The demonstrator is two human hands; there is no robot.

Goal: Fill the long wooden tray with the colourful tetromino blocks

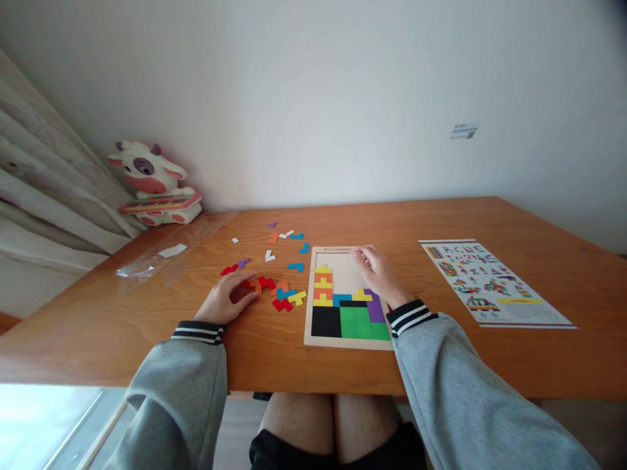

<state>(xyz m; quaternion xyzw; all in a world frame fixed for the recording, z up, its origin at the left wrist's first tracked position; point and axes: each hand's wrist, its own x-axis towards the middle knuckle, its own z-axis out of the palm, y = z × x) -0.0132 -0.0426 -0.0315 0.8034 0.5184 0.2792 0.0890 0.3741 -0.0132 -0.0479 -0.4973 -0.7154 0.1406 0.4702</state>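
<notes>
My left hand [225, 297] rests on the table at the left edge of a heap of loose puzzle pieces, thumb and fingers apart. Its fingertips are at an orange piece [257, 286] and a red piece [267, 282]; no grip shows. Over the upper right of a wooden puzzle board [308, 326] is my right hand [379, 274], fingers curled together. Whether a small piece is between them is hidden. Black, green, purple, blue, yellow and orange pieces fill the board's lower part and left column. A blue piece [296, 267] and a yellow piece [298, 298] lie left of the board.
A printed pattern sheet [490, 287] lies on the right of the table. At the back left sits a cow toy with a keyboard [161, 202], behind a clear plastic bag [147, 264]. More white, purple, orange and blue pieces are scattered behind the heap. A wall closes the back.
</notes>
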